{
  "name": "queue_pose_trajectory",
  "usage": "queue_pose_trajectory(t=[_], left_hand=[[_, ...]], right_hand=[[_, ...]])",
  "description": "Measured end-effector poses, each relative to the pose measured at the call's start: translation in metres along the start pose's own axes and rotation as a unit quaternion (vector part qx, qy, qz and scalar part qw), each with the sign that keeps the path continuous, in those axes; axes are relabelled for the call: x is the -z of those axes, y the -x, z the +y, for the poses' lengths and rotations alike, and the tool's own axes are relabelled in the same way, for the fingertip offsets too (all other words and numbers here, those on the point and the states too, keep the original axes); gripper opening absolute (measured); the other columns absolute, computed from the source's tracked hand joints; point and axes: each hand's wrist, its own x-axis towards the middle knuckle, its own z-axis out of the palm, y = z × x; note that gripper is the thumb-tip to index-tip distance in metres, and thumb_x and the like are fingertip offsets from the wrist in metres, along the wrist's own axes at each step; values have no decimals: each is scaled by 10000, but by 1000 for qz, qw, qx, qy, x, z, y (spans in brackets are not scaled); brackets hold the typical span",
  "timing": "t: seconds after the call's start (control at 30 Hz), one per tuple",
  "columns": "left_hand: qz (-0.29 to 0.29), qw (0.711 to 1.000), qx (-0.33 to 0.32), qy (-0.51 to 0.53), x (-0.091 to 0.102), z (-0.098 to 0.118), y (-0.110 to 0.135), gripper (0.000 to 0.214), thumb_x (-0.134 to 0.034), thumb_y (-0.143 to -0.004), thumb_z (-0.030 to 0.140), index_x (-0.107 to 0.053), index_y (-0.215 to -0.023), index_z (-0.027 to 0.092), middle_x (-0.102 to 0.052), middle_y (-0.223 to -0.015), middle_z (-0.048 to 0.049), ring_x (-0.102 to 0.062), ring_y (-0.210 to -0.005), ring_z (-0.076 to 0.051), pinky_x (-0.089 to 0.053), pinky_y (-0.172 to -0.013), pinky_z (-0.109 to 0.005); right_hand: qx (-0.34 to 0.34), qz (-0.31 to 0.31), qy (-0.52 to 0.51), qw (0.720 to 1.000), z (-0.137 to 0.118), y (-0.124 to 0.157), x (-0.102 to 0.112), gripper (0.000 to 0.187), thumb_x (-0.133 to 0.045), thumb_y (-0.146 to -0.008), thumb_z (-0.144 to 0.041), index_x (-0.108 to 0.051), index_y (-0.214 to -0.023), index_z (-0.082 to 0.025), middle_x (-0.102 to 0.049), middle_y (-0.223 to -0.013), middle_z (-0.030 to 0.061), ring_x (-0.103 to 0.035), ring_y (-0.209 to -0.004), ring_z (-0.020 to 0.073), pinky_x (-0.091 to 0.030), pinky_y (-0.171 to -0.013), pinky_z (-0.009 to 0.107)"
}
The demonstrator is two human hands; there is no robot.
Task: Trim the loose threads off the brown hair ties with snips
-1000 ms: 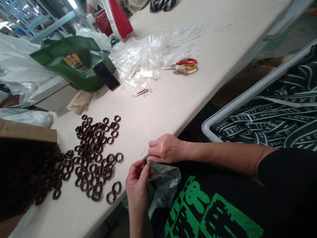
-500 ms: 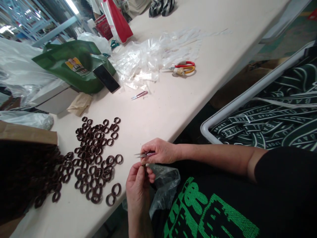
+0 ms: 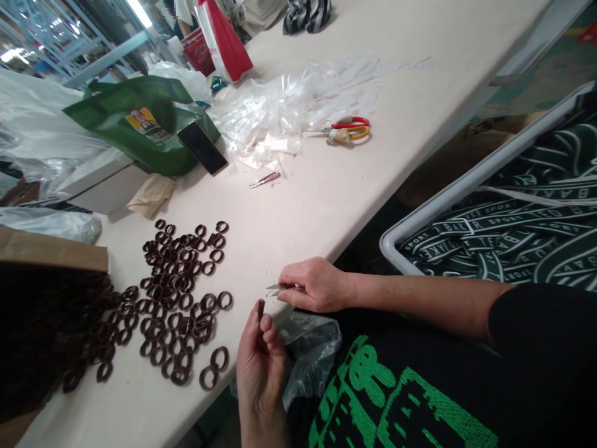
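Between the thumb and fingers of my left hand (image 3: 262,348) is a small dark brown loop (image 3: 260,309), seen edge-on and partly covered by the fingers. My right hand (image 3: 314,285) is closed around a pair of thread snips (image 3: 290,287), blades pointing left just above my left hand. Both hands are at the table's near edge, apart from each other. To their left lies a scattered pile of brown loops (image 3: 175,274), spilling from an open brown paper bag (image 3: 56,249).
On the table (image 3: 326,193) lie a second pair of snips (image 3: 265,180), scissors (image 3: 349,130), a phone (image 3: 203,148), a green bag (image 3: 140,134) and clear plastic (image 3: 265,112). A white-rimmed bin (image 3: 396,249) of printed straps (image 3: 504,230) stands right. A plastic bag (image 3: 314,348) hangs below my hands.
My right hand with the snips has drawn away to the right. My left hand has turned slightly and moved left, so the brown loop now shows above its fingers.
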Motion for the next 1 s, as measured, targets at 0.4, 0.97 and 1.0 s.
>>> queue_pose_trajectory(t=[0.4, 0.97, 1.0], left_hand=[[-61, 987, 98, 112, 7, -1, -3, 257, -303, -976, 62, -509, -848, 146, -478, -624, 43, -492, -446, 9, -379, -422, -27], [-36, 989, 104, 102, 8, -10, -4, 284, -297, -971, 47, -537, -854, 145, -461, -611, 57, -479, -434, 19, -370, -424, -8], [-35, 993, 90, 75, 9, -11, -6, 263, -332, -957, 36, -565, -887, 139, -475, -619, 57, -484, -442, 20, -376, -432, -9]], right_hand=[[59, 12, 116, 991, -3, -4, -14, 365, -504, -949, -430, -610, -720, -165, -625, -733, 18, -500, -604, 117, -298, -544, 243], [98, 23, 188, 977, 2, 1, -11, 415, -442, -1002, -420, -625, -737, -158, -627, -753, 35, -476, -571, 108, -267, -529, 265], [76, 25, 156, 985, 2, 0, -10, 399, -461, -995, -414, -625, -739, -154, -627, -751, 33, -484, -587, 108, -282, -540, 258]])
